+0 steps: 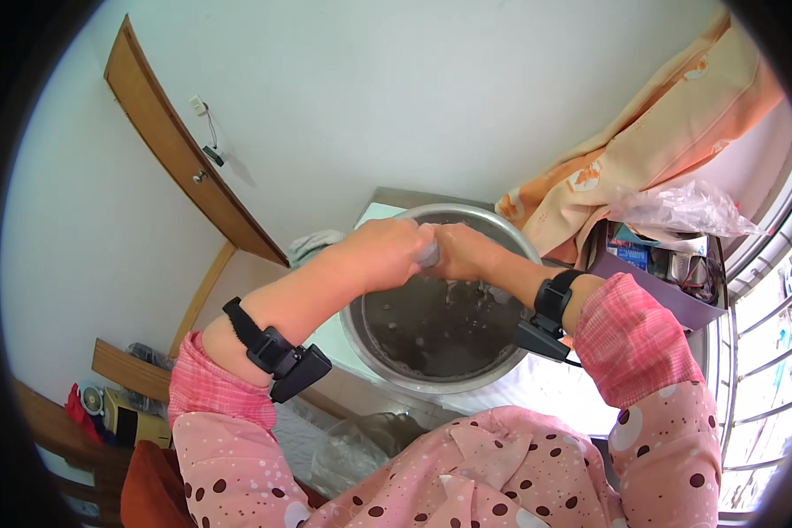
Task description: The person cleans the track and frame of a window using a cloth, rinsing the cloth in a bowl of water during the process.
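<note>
Over the far half of a round metal basin [361,348], my two hands are together. My left hand [392,251] is closed around a grey, wet-looking bundle [429,256], which looks like cloth; most of it is hidden by the fingers. Close against it on the right, my right hand [462,251] is closed on the same bundle. Below the hands, murky grey-brown water [431,330] fills much of the basin, with bubbles and pale streaks on its surface.
The basin stands on a white-topped table [537,396]. To its right are a purple box [651,282] of small items, a clear plastic bag [686,207], an orange-cream curtain [625,150] and a barred window [770,352]. A grey cloth [317,245] lies at the left; a wooden door [185,150] stands beyond.
</note>
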{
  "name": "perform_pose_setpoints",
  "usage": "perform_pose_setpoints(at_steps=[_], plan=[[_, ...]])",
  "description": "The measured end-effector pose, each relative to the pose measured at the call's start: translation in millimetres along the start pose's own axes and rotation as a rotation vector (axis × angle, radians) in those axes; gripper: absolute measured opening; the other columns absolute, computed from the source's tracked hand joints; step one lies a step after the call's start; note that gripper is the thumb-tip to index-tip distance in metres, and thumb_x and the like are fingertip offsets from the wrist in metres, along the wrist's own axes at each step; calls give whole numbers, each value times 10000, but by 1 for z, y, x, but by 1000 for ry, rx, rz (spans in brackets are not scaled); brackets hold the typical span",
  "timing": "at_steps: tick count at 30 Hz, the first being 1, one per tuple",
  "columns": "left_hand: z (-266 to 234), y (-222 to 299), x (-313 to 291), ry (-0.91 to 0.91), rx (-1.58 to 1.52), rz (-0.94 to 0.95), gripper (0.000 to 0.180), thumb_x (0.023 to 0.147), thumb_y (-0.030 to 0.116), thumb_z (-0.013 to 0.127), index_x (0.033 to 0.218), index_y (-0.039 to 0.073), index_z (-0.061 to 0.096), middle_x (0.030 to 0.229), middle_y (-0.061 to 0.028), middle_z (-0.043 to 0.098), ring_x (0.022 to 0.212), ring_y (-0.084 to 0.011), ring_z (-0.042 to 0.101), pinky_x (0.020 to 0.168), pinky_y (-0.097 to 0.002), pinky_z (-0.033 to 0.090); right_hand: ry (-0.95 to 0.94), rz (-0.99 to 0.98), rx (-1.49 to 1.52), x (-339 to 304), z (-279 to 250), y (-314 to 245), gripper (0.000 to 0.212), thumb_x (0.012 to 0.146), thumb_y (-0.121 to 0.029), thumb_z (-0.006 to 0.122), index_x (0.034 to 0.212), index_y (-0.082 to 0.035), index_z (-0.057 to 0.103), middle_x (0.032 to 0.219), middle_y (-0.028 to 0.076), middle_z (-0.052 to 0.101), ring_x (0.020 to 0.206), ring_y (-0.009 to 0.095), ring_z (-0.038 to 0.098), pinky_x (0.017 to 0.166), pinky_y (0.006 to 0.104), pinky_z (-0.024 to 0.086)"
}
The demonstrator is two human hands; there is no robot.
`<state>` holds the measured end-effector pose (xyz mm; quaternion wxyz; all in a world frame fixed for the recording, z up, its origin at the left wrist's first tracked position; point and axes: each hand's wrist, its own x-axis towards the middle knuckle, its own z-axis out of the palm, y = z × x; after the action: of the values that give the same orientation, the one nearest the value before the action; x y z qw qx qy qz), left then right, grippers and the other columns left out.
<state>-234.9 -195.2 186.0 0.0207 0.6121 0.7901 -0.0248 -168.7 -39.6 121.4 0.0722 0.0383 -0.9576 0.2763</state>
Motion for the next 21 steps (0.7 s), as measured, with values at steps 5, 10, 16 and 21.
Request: perform_pose_setpoints(at_steps=[5,10,16,21], plan=[[2,10,3,-56,214,79,455,786,177,630,1179,36,449,947,-149,561,771,-331,604,663,-413,496,-359,145,154,9,10,21,332,630,-258,716,870,-40,645,753,130,638,736,242,619,676,360,488],[9,14,-4,-40,151,-6,423,796,192,614,1146,24,447,986,-165,569,788,-337,605,682,-424,490,-489,174,681,-3,9,29,413,631,-296,763,970,-91,646,813,35,628,728,143,570,604,299,457],[1,6,-15,243,-121,-196,258,786,189,611,924,0,501,877,-190,601,806,-367,594,695,-451,474,-114,344,1346,-47,-8,6,530,838,-536,547,1182,-132,527,945,-35,592,775,84,522,602,268,425],[-15,12,8,358,-269,-165,287,764,199,635,941,1,527,842,-212,594,814,-389,573,683,-438,454,215,533,1544,-52,10,2,526,853,-615,438,1145,-186,528,1007,8,539,863,120,518,708,306,457]])
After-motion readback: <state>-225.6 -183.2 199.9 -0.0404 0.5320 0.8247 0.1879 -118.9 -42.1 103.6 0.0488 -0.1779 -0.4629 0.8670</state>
